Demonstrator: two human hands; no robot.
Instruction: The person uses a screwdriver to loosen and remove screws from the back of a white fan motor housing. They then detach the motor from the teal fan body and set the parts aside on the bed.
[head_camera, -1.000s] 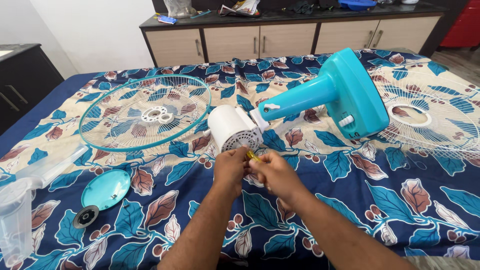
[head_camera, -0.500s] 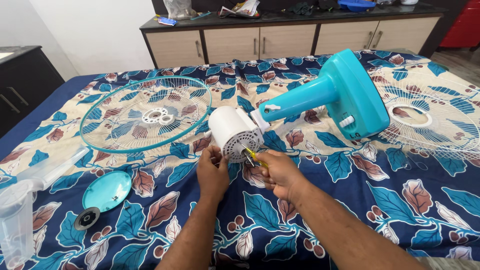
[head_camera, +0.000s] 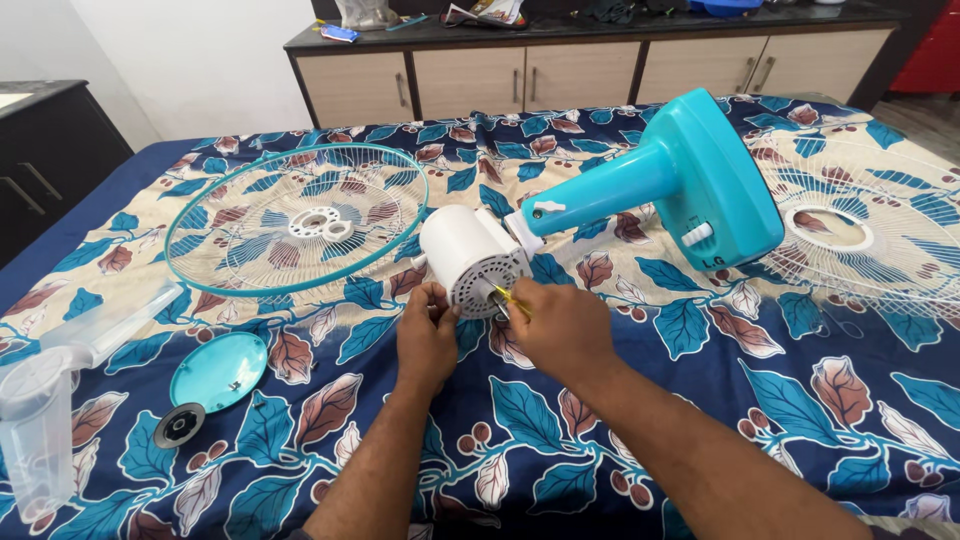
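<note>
A table fan lies on its side on the bed, its white motor housing (head_camera: 470, 255) pointing toward me and its teal stand and base (head_camera: 690, 185) to the right. My left hand (head_camera: 428, 335) touches the lower front rim of the housing. My right hand (head_camera: 560, 325) grips a small yellow-handled tool (head_camera: 510, 297), its tip at the motor's front face by the shaft. Which part the tip touches is hidden by my fingers.
A teal-rimmed wire fan guard (head_camera: 295, 220) lies at the left, another white guard (head_camera: 870, 225) at the right. A teal round cap (head_camera: 218, 370) and a black disc (head_camera: 180, 425) lie near the front left. Clear fan blades (head_camera: 50, 400) rest at the left edge. A sideboard (head_camera: 580, 65) stands behind the bed.
Both hands moved up from the bedspread to the motor housing's front. The right hand now holds the yellow tool against the motor face. The fan has stayed in place.
</note>
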